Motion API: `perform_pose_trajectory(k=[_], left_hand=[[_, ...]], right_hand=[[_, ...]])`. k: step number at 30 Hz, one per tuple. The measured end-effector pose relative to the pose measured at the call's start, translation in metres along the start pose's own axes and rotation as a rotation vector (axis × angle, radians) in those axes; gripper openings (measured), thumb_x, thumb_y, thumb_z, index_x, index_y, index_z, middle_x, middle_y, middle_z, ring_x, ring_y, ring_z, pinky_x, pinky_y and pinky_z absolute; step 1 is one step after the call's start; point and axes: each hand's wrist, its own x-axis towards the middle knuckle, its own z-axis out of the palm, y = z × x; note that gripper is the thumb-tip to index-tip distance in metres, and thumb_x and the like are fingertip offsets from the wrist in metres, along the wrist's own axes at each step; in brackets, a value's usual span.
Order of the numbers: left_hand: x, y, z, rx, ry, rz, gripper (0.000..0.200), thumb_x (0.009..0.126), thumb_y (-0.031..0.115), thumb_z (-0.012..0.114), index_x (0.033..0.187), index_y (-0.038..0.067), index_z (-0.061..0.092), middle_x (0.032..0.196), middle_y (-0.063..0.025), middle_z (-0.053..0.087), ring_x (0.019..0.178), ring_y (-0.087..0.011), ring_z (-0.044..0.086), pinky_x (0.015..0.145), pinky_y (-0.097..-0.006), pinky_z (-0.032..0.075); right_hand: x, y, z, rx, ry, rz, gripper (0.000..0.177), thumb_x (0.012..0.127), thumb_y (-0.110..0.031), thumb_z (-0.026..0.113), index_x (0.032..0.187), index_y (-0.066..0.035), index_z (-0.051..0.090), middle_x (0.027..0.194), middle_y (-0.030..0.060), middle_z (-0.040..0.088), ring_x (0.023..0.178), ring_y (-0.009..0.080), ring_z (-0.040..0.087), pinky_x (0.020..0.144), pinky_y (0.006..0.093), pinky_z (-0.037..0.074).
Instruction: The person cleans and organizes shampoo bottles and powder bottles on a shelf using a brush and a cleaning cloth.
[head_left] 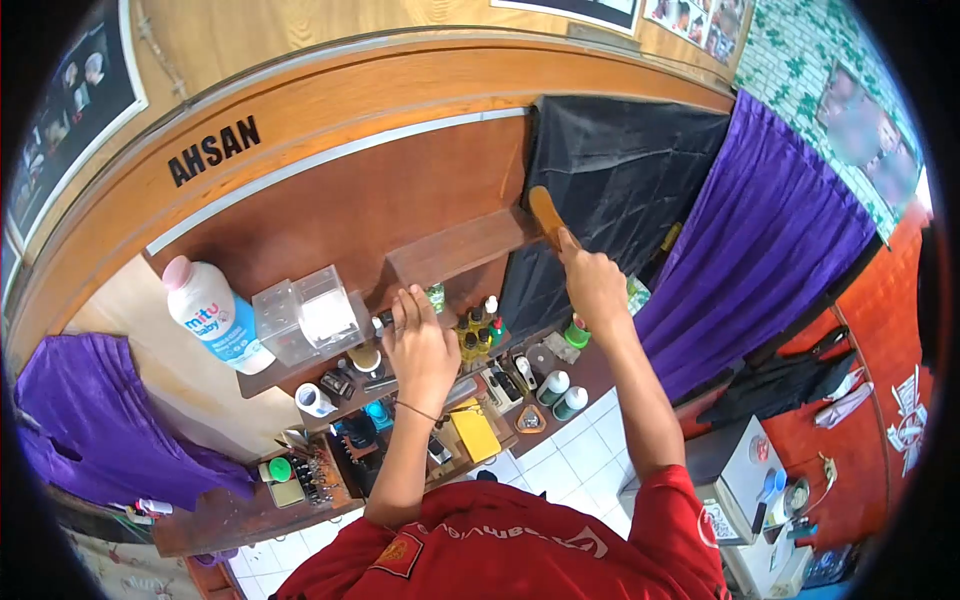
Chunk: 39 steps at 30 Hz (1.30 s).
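My right hand [597, 287] is closed round the handle of a brown wooden brush [547, 215], raised in front of the black cloth [620, 170]. My left hand [420, 345] is at the edge of the brown wooden shelf [465, 248], fingers pointing up and spread a little, with nothing visible in it. Just right of the left hand stand small yellow bottles [475, 335]. To its left, a clear plastic box [310, 315] and a white and blue baby bottle [215, 310] stand on a ledge.
Lower down, a counter [240, 520] carries clippers, jars and a yellow item [474, 432]. Two white-capped bottles [562, 393] stand at its right. Purple curtains [755, 240] hang at both sides. A grey cabinet [735, 480] stands at the lower right.
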Motion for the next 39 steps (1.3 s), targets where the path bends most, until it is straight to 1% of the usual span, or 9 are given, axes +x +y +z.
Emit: perform_pose_trajectory(k=[7, 13, 21, 22, 26, 31, 34, 37, 39], left_hand=[[0.004, -0.018, 0.000, -0.293, -0.042, 0.057, 0.071, 0.080, 0.008, 0.058, 0.142, -0.014, 0.034, 0.141, -0.0404, 0.038, 0.132, -0.0480, 0.043, 0.104, -0.0506, 0.041], [-0.002, -0.034, -0.006, -0.541, -0.110, 0.049, 0.076, 0.080, 0.006, 0.056, 0.150, -0.001, 0.029, 0.148, -0.0354, 0.032, 0.133, -0.0471, 0.039, 0.105, -0.0443, 0.045], [-0.001, -0.047, 0.015, -0.521, -0.045, 0.128, 0.080, 0.079, 0.009, 0.058, 0.152, 0.001, 0.026, 0.148, -0.0355, 0.030, 0.137, -0.0445, 0.035, 0.112, -0.0435, 0.037], [-0.003, -0.043, 0.002, -0.585, -0.083, 0.096, 0.081, 0.079, 0.007, 0.056, 0.153, 0.001, 0.023, 0.150, -0.0332, 0.029, 0.139, -0.0432, 0.033, 0.114, -0.0417, 0.034], [-0.008, -0.047, 0.012, -0.460, 0.002, 0.126, 0.092, 0.076, 0.002, 0.058, 0.157, 0.012, 0.017, 0.154, -0.0269, 0.030, 0.130, -0.0458, 0.045, 0.096, -0.0486, 0.051], [-0.008, -0.023, 0.007, -0.214, -0.005, 0.134, 0.085, 0.075, 0.004, 0.063, 0.150, -0.008, 0.024, 0.163, -0.0198, 0.003, 0.134, -0.0468, 0.041, 0.093, -0.0565, 0.046], [-0.006, -0.015, -0.004, -0.334, -0.220, 0.024, 0.076, 0.081, 0.005, 0.057, 0.148, -0.011, 0.024, 0.164, -0.0185, 0.002, 0.138, -0.0368, 0.041, 0.096, -0.0571, 0.044], [0.003, -0.012, 0.011, -0.300, -0.344, -0.049, 0.078, 0.091, 0.031, 0.056, 0.155, 0.010, 0.016, 0.163, -0.0163, 0.008, 0.137, -0.0339, 0.042, 0.102, -0.0657, 0.036], [-0.003, -0.016, 0.022, -0.416, -0.158, 0.018, 0.057, 0.088, 0.039, 0.058, 0.140, 0.016, 0.048, 0.136, -0.0164, 0.057, 0.120, -0.0321, 0.058, 0.098, -0.0617, 0.036]], right_hand=[[-0.041, -0.089, -0.022, 0.573, -0.228, -0.328, 0.041, 0.096, -0.018, 0.055, 0.136, -0.007, 0.055, 0.093, 0.0267, 0.065, 0.084, 0.0437, 0.065, 0.074, 0.0497, 0.053], [-0.036, -0.079, -0.040, 0.422, -0.251, 0.115, 0.042, 0.095, -0.014, 0.053, 0.136, -0.008, 0.054, 0.098, 0.0245, 0.065, 0.092, 0.0432, 0.063, 0.079, 0.0490, 0.052], [-0.060, -0.107, -0.030, 0.813, -0.196, -0.220, 0.050, 0.092, -0.008, 0.060, 0.140, -0.002, 0.046, 0.116, 0.0288, 0.063, 0.112, 0.0369, 0.063, 0.091, 0.0375, 0.051], [-0.062, -0.103, -0.014, 0.914, 0.027, -0.299, 0.056, 0.091, -0.006, 0.059, 0.144, -0.005, 0.039, 0.101, 0.0304, 0.065, 0.093, 0.0454, 0.065, 0.074, 0.0437, 0.054], [-0.080, -0.104, -0.014, 1.127, 0.017, -0.021, 0.055, 0.094, 0.000, 0.050, 0.147, 0.001, 0.037, 0.079, 0.0066, 0.061, 0.055, 0.0084, 0.053, 0.050, 0.0251, 0.045], [-0.085, -0.112, -0.012, 1.032, -0.034, -0.003, 0.045, 0.101, -0.008, 0.049, 0.143, 0.004, 0.041, 0.079, 0.0126, 0.060, 0.059, 0.0145, 0.054, 0.057, 0.0305, 0.047], [-0.079, -0.129, -0.012, 1.047, 0.195, -0.182, 0.045, 0.099, -0.012, 0.052, 0.139, 0.007, 0.044, 0.113, 0.0303, 0.064, 0.101, 0.0336, 0.068, 0.083, 0.0380, 0.052], [-0.053, -0.158, -0.049, 1.017, 0.213, -0.412, 0.045, 0.095, -0.003, 0.055, 0.139, 0.004, 0.048, 0.124, 0.0263, 0.062, 0.112, 0.0292, 0.065, 0.093, 0.0336, 0.049], [-0.029, -0.180, -0.053, 0.969, 0.331, -0.529, 0.049, 0.092, -0.002, 0.062, 0.140, -0.003, 0.051, 0.100, 0.0224, 0.066, 0.086, 0.0322, 0.068, 0.079, 0.0337, 0.052]])
